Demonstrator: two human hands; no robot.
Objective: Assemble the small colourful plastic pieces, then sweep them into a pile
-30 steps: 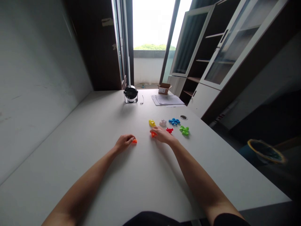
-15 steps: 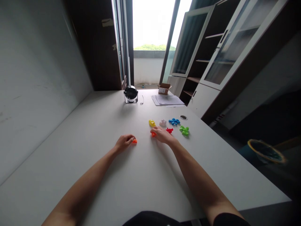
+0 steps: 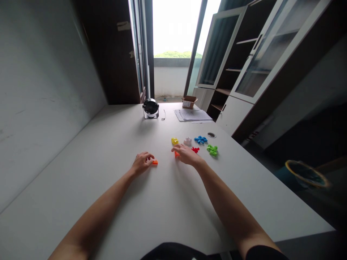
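Note:
My left hand [image 3: 142, 163] rests on the white table with its fingers spread, just left of a small orange plastic piece [image 3: 154, 162], a small gap between them. My right hand [image 3: 187, 156] lies flat, and its fingertips reach a second orange piece [image 3: 176, 154]; I cannot tell whether they touch it. Close beyond that hand, a yellow piece [image 3: 175, 141], a white piece [image 3: 187, 141], a blue piece [image 3: 200, 139], a red piece [image 3: 195, 149] and a green piece [image 3: 212, 150] lie in a loose row. Neither hand holds anything.
The white table [image 3: 108, 151] runs against a wall on the left. At its far end stand a desk fan [image 3: 150, 109], a stack of papers [image 3: 192, 115] and a small cardboard box [image 3: 189, 102]. A grommet hole [image 3: 211, 135] sits near the right edge.
My left hand has uncurled and drawn slightly back from the orange piece. The fingers of my right hand have spread a little over the other orange piece.

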